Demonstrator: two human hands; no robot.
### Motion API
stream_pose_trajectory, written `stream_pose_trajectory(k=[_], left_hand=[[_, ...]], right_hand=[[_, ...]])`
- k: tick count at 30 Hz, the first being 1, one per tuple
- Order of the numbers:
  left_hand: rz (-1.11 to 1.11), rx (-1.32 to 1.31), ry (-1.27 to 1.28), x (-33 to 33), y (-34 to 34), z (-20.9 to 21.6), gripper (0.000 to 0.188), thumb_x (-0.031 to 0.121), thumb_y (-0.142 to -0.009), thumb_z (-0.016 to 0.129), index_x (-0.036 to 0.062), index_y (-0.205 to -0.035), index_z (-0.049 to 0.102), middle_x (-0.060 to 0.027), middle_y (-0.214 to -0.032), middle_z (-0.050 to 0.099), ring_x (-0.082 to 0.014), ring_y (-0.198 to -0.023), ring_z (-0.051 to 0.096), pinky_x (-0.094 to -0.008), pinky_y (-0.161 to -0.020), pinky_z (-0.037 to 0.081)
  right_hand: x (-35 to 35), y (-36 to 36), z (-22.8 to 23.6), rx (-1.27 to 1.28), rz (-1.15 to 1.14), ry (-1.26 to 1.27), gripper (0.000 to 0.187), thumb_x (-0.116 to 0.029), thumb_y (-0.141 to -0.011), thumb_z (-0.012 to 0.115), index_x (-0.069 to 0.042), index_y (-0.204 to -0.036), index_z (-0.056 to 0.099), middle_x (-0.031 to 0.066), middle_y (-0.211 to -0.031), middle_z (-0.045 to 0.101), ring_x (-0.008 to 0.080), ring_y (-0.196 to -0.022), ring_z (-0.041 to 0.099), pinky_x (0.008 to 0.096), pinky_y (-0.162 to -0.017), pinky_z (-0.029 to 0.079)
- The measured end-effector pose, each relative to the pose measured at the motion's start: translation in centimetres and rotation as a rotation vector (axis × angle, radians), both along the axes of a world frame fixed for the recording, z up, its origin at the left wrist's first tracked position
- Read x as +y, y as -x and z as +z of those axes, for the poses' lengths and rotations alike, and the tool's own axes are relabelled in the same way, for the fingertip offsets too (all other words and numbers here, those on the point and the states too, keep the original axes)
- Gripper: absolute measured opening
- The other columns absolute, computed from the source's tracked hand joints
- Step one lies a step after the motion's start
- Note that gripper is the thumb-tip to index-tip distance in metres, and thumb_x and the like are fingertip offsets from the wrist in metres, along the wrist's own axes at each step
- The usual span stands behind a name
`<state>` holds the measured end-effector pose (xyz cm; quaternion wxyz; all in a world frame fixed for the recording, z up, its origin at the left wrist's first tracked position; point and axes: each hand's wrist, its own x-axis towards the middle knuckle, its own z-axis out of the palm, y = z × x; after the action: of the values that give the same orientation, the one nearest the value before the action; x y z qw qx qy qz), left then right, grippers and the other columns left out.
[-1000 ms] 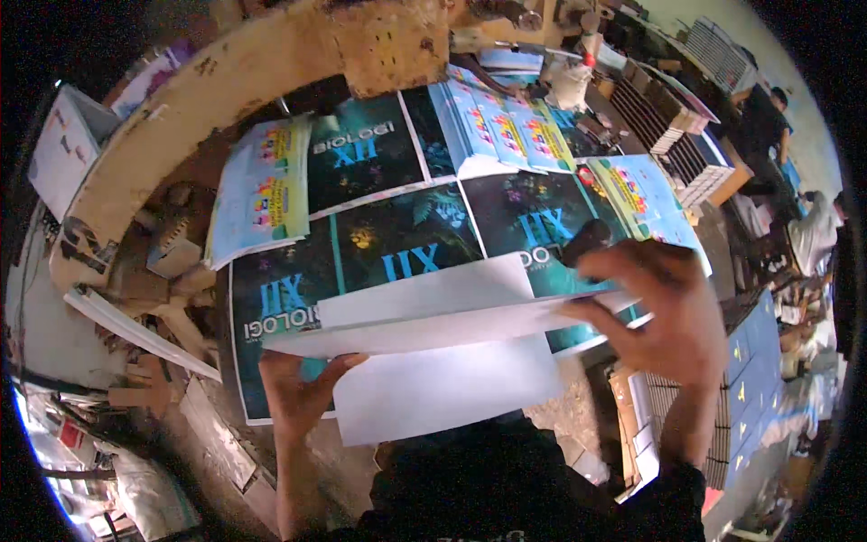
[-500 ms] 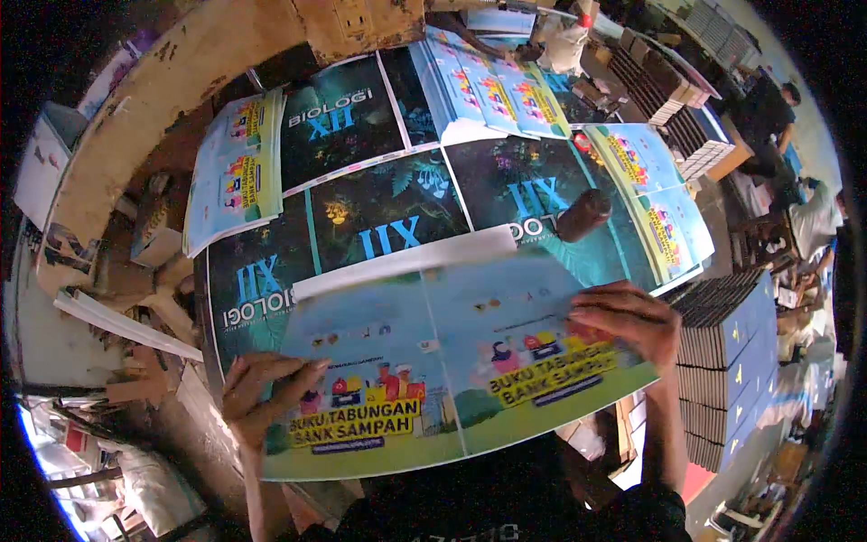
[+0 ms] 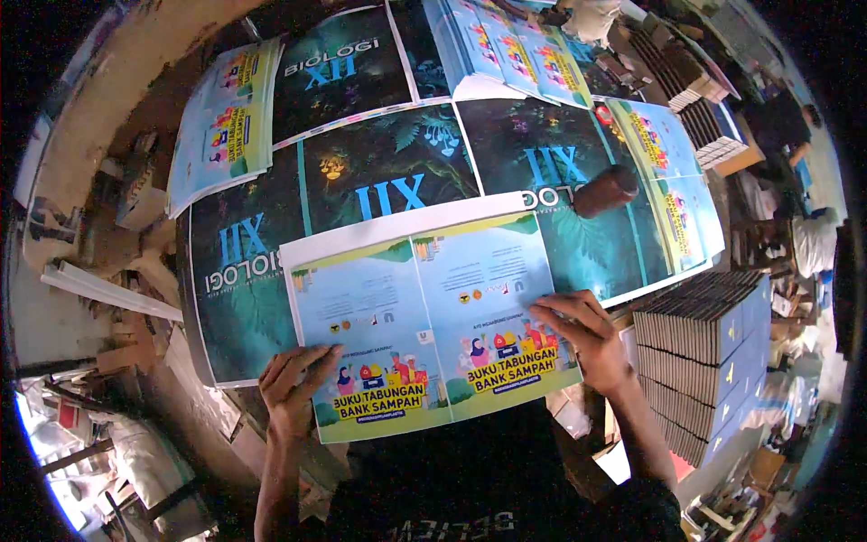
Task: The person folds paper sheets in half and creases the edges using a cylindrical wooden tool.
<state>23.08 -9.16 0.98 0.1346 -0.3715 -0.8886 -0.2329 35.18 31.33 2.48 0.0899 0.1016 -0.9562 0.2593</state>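
"Dark posters (image 3: 388, 149) spread ahead, with stacked books (image 3: 691, 366) at right and a brown cylinder (image 3: 606, 191) on the posters. What's in hand?"

"Looks like aligning the printed sheet (image 3: 424, 316), near the body, its far edge against a white sheet (image 3: 406, 226). Left hand (image 3: 291, 379) and right hand (image 3: 591, 339) pinch opposite side edges, fingers close together; I can't tell where the thumbs sit."

"And the next move?"

"Probably calls for an even grip and level edges."

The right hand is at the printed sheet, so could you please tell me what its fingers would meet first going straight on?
The right hand would first slide over the blue-and-green printed sheet under its fingertips; beyond, probably the white paper at the far edge, though depth is unclear.
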Motion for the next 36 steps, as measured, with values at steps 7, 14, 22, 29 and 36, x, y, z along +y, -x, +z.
stream_pose_trajectory(k=[7, 14, 22, 29, 36], left_hand=[[-0.023, -0.015, -0.103, -0.3, 0.3, -0.4, 0.041, 0.003, -0.059, 0.072, 0.0128, -0.098, 0.080, -0.0034, -0.097, 0.071, -0.0214, -0.083, 0.068, -0.0328, -0.072, 0.058], [0.041, -0.039, -0.175, -1.0, -0.4, -2.1, 0.036, 0.002, -0.062, 0.075, 0.0134, -0.096, 0.080, -0.0029, -0.094, 0.071, -0.0210, -0.082, 0.067, -0.0311, -0.070, 0.057], [0.029, -0.117, -0.166, 0.1, 1.1, 0.7, 0.035, 0.001, -0.062, 0.077, 0.0094, -0.096, 0.078, -0.0050, -0.090, 0.072, -0.0215, -0.079, 0.067, -0.0313, -0.066, 0.055], [0.270, -0.447, -0.111, 2.8, 3.4, 4.6, 0.052, 0.026, -0.070, 0.091, 0.0016, -0.108, 0.067, -0.0098, -0.085, 0.073, -0.0159, -0.069, 0.069, -0.0285, -0.062, 0.055], [0.381, -0.737, -0.070, 4.4, 5.9, 6.9, 0.094, 0.033, -0.068, 0.092, -0.0019, -0.136, 0.039, -0.0183, -0.090, 0.074, -0.0285, -0.077, 0.074, -0.0382, -0.070, 0.058]], right_hand=[[-0.1, 0.4, 0.2, 0.042, -0.016, 0.030, 0.052, -0.008, -0.071, 0.064, -0.016, -0.122, 0.071, 0.0050, -0.120, 0.062, 0.0272, -0.107, 0.060, 0.0390, -0.087, 0.056], [0.4, 1.1, -0.4, 0.101, 0.013, 0.022, 0.051, -0.017, -0.060, 0.076, -0.009, -0.111, 0.076, 0.0070, -0.110, 0.067, 0.0270, -0.094, 0.064, 0.0373, -0.081, 0.055], [0.3, 3.1, 2.1, 0.020, -0.089, 0.127, 0.039, -0.017, -0.058, 0.080, -0.006, -0.095, 0.078, 0.0091, -0.086, 0.073, 0.0237, -0.076, 0.069, 0.0335, -0.072, 0.055], [0.6, 6.8, 3.2, -0.244, -0.262, 0.051, 0.031, -0.031, -0.068, 0.090, -0.006, -0.079, 0.074, 0.0076, -0.078, 0.074, 0.0170, -0.067, 0.071, 0.0289, -0.063, 0.053], [-0.3, 10.2, 4.8, -0.438, -0.272, 0.046, 0.079, -0.054, -0.071, 0.082, 0.002, -0.119, 0.056, 0.0211, -0.096, 0.071, 0.0375, -0.088, 0.071, 0.0447, -0.081, 0.056]])
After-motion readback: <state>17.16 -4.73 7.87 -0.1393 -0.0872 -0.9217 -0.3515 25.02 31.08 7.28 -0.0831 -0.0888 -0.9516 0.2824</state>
